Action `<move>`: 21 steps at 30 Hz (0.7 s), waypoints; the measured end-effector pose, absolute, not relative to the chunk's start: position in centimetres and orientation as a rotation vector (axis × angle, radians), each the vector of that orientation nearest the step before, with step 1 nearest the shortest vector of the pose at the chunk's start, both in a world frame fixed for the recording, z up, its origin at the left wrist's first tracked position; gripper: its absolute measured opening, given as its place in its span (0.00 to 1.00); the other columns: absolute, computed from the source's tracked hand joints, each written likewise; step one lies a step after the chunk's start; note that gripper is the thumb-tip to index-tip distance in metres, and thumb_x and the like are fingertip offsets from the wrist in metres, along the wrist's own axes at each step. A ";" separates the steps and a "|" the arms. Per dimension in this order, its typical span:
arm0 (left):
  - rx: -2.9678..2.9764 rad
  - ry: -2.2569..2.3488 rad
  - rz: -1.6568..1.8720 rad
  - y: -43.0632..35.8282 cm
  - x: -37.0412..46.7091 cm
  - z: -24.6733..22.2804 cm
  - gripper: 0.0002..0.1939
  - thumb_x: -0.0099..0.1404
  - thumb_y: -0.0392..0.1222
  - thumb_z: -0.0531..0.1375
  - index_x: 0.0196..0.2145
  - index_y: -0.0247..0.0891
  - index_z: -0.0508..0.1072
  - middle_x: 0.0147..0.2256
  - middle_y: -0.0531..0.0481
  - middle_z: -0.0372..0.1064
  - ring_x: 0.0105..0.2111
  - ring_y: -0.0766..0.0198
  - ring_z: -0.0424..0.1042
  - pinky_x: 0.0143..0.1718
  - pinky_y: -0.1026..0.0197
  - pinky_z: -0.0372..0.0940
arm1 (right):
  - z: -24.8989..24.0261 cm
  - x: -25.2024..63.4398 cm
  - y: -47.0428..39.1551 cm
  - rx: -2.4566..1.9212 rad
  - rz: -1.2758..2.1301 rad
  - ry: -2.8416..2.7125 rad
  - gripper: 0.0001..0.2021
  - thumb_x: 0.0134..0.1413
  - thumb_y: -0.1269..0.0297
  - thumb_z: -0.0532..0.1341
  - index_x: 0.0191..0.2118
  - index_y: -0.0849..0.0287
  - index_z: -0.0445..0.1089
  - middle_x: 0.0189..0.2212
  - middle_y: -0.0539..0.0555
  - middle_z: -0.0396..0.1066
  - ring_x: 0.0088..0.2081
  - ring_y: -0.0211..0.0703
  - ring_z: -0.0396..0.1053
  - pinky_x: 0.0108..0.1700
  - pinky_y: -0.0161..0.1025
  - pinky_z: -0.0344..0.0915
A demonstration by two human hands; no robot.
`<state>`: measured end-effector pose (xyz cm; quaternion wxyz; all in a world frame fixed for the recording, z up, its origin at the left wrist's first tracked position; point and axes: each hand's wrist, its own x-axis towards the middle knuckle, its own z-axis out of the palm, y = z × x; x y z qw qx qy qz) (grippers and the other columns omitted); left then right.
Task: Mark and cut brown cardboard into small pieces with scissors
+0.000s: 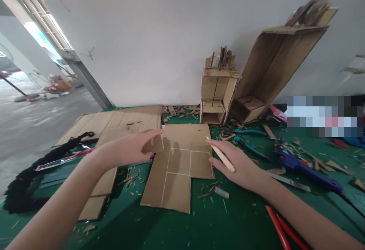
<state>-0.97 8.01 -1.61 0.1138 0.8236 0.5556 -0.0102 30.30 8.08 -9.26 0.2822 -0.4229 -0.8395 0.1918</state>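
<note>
A brown cardboard piece (178, 191) with pale drawn lines lies flat on the green table. At its upper left, my left hand (134, 147) holds a small cardboard piece (157, 143) between thumb and spread fingers. My right hand (236, 164) is at the right edge of the lined cardboard, with a pale pencil-like stick (224, 158) held across the fingers. Its thumb and index finger point toward the cardboard's edge.
Two cardboard structures (221, 107) (268, 67) stand by the white board. Teal-handled pliers (251, 147), a blue glue gun (310, 170), a blade (289, 182) and red handles (278, 227) lie right. Larger cardboard (137, 115) and a black fuzzy item (21, 185) lie left.
</note>
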 end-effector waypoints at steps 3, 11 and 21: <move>2.482 1.593 0.070 8.1 0.0 -2.5 0.33 0.60 0.44 0.51 0.62 0.46 0.48 0.59 0.45 0.56 0.46 0.55 0.68 0.42 0.57 0.63 | -9.1 30.0 7.7 -1.131 0.462 -2.428 0.23 0.57 0.60 0.55 0.58 0.54 0.57 0.56 0.57 0.62 0.57 0.49 0.58 0.55 0.49 0.59; 2.525 1.598 0.418 8.0 3.9 -4.7 0.31 0.61 0.46 0.53 0.60 0.43 0.50 0.58 0.43 0.55 0.49 0.53 0.65 0.47 0.52 0.63 | -7.8 30.4 6.9 -1.027 0.591 -2.546 0.21 0.53 0.64 0.58 0.54 0.52 0.62 0.53 0.54 0.66 0.53 0.47 0.63 0.53 0.45 0.61; 2.612 1.056 0.332 8.3 7.4 -6.0 0.29 0.55 0.35 0.54 0.56 0.39 0.57 0.56 0.45 0.60 0.55 0.57 0.60 0.53 0.55 0.59 | -9.1 30.7 8.5 -1.176 1.046 -1.757 0.12 0.59 0.56 0.52 0.44 0.55 0.64 0.34 0.53 0.72 0.35 0.42 0.71 0.35 0.37 0.68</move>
